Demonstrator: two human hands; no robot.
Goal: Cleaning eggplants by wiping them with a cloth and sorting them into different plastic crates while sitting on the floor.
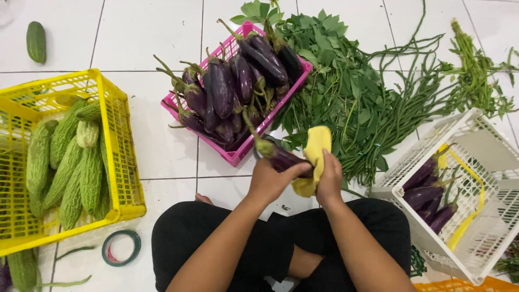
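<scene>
Both hands closed: left hand (pixel 268 181) grips eggplant (pixel 281 157), right hand (pixel 330 181) grips yellow cloth (pixel 316 146); white tiled floor (pixel 157 32), pink crate (pixel 238 154).

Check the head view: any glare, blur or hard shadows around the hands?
Head view: even, soft light, no hard shadows; white floor bright, faint glare top left; left hand, right hand, eggplant and yellow cloth sharp; slight wide-angle bend at edges.

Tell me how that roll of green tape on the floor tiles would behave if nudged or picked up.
The roll of green tape lies flat on the white floor tiles, so a nudge would probably slide it, not roll it. It looks thin and mostly used up, so likely light. Stood on edge, its round shape would probably let it roll away.
</scene>
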